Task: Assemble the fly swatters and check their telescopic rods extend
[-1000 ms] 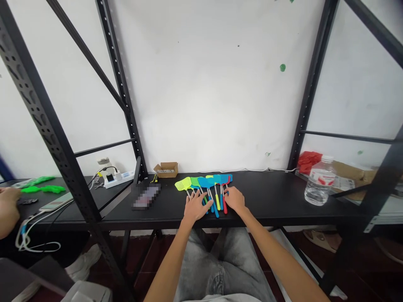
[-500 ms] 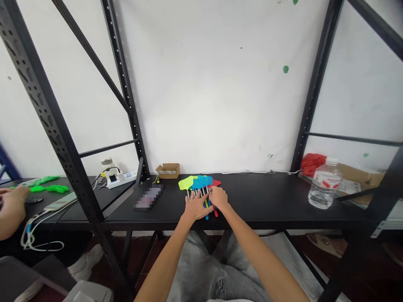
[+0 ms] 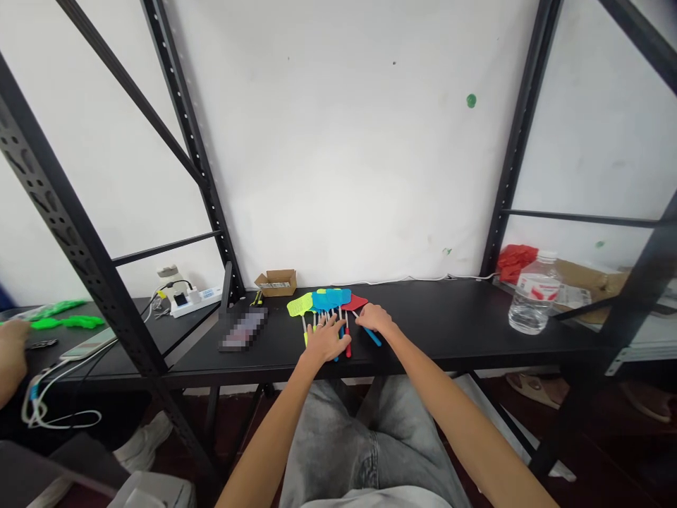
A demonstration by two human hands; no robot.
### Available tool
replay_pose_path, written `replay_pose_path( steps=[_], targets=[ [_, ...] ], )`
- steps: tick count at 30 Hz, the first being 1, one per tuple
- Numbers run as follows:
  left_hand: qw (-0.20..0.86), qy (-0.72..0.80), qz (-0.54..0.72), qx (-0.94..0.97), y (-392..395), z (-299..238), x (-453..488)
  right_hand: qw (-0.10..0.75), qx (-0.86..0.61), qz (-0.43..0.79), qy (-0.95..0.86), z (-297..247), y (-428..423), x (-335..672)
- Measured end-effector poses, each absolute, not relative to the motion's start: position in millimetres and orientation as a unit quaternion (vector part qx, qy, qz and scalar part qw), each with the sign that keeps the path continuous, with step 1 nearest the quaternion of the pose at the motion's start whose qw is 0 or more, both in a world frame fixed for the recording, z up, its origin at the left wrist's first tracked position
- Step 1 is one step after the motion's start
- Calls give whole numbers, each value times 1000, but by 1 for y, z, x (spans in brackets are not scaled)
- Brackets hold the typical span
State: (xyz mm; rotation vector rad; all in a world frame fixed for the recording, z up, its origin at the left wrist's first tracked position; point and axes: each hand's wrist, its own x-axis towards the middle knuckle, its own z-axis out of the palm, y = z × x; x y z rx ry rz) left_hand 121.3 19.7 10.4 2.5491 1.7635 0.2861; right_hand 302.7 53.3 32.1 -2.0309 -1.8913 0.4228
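Note:
Several small fly swatters [image 3: 324,302] in yellow, green, blue and red lie bunched on the black table [image 3: 455,324], heads overlapping toward the wall. My left hand [image 3: 324,341] lies flat on their handles, fingers spread. My right hand [image 3: 373,318] sits just right of the bunch, fingers curled by a blue handle [image 3: 371,336] that sticks out at an angle. A red handle [image 3: 348,346] shows between the two hands.
A small cardboard box [image 3: 276,283] stands near the wall and a dark flat object [image 3: 242,329] lies left of the swatters. A water bottle [image 3: 527,295] stands at the right. Black shelving posts frame the table. Another person's hand [image 3: 10,356] is at the far left beside green items.
The swatters were spread in a fan and are now pushed together toward the left. My right hand moved left with them; one blue handle now points out to the right.

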Motion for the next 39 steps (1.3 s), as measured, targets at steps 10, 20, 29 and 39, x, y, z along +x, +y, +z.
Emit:
replay_pose_path(
  steps=[10, 20, 29, 39],
  targets=[
    [-33, 578, 117, 807, 25, 12, 101, 163, -729, 91, -659, 29, 39, 312],
    [-58, 590, 105, 798, 99, 41, 147, 194, -700, 28, -686, 27, 45, 260],
    [-26, 586, 150, 796, 115, 34, 157, 191, -703, 193, -658, 37, 58, 274],
    [215, 558, 436, 673, 116, 53, 150, 392, -585, 306, -641, 28, 50, 284]
  ],
)
